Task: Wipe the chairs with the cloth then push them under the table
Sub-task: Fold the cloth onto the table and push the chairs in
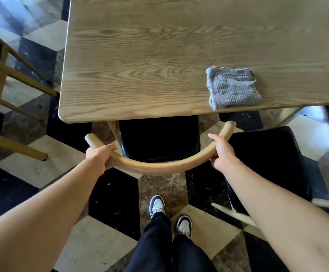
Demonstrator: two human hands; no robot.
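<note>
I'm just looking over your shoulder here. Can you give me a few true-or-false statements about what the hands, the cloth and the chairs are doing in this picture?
1. Both hands grip the curved light-wood backrest of the black-seated chair: the left hand and the right hand. True.
2. The folded grey woven cloth is held in the right hand. False: it lies on the wooden table, near its front edge, touched by neither hand.
3. The chair's black seat is partly under the table edge. True.
4. The second black-seated chair to the right is fully under the table. False: its seat is out in the open.
5. The person is barefoot. False: dark-and-white sneakers show.
</note>
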